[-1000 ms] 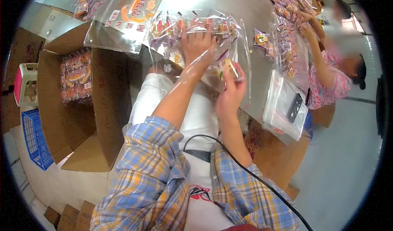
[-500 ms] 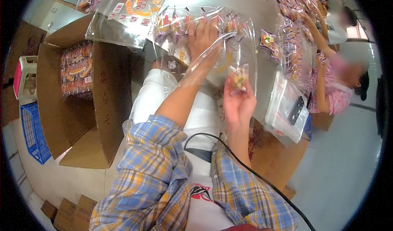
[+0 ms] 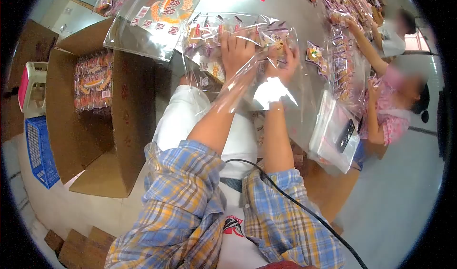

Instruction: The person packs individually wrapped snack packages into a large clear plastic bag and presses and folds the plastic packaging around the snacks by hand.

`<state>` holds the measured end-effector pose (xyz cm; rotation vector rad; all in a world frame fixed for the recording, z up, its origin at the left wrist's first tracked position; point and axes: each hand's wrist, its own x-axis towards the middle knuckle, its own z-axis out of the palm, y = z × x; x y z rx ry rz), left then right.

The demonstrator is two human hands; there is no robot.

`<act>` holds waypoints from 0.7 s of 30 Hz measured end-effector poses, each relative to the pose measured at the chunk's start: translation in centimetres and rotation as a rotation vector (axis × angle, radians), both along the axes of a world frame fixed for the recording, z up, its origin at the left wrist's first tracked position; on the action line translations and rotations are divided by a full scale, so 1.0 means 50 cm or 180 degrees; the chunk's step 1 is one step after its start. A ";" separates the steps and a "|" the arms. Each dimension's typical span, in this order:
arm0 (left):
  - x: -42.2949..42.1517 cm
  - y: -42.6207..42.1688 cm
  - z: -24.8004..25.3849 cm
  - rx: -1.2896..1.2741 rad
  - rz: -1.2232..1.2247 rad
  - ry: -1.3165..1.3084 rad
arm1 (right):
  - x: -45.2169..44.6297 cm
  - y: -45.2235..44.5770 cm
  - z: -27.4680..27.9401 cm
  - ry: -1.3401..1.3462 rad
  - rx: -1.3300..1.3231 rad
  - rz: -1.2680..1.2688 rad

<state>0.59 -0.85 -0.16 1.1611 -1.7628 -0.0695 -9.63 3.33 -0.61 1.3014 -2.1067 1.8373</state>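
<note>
A clear plastic bag (image 3: 202, 73) lies at the table's near edge, with a row of small wrapped snacks (image 3: 204, 34) inside it. My left hand (image 3: 238, 54) is inside the bag, its fingers spread and resting against the row. Also inside the bag, my right hand (image 3: 282, 64) has its fingers closed round a wrapped snack (image 3: 276, 49) at the row's right end. Glare on the film covers the right wrist. A loose wrapped snack (image 3: 315, 53) sits on the table just right of the bag.
Printed bags (image 3: 166, 11) lie at the upper left. An open carton (image 3: 128, 121) at the left holds a packed bag (image 3: 94, 81). Rows of snacks (image 3: 342, 64), clear bags (image 3: 333, 131) with a black object, and a co-worker in pink (image 3: 392, 97) are on the right.
My right hand has moved up and further into the bag with its snack, to the row's right end. My left hand stays on the row. The co-worker's arms have shifted.
</note>
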 end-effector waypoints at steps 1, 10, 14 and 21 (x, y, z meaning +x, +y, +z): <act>-0.001 0.002 0.004 0.0078 0.0001 0.0032 | -0.010 -0.009 -0.008 0.0235 -0.0057 -0.0055; 0.004 -0.005 0.001 0.0057 0.0185 -0.0005 | -0.013 -0.036 -0.002 0.0124 0.0078 -0.0043; 0.008 -0.006 -0.002 -0.0052 0.0147 0.0091 | -0.010 -0.048 0.015 0.0354 0.0280 -0.0187; 0.020 0.000 -0.003 0.0068 -0.0030 0.0185 | 0.014 -0.078 0.052 0.0718 0.0650 -0.0707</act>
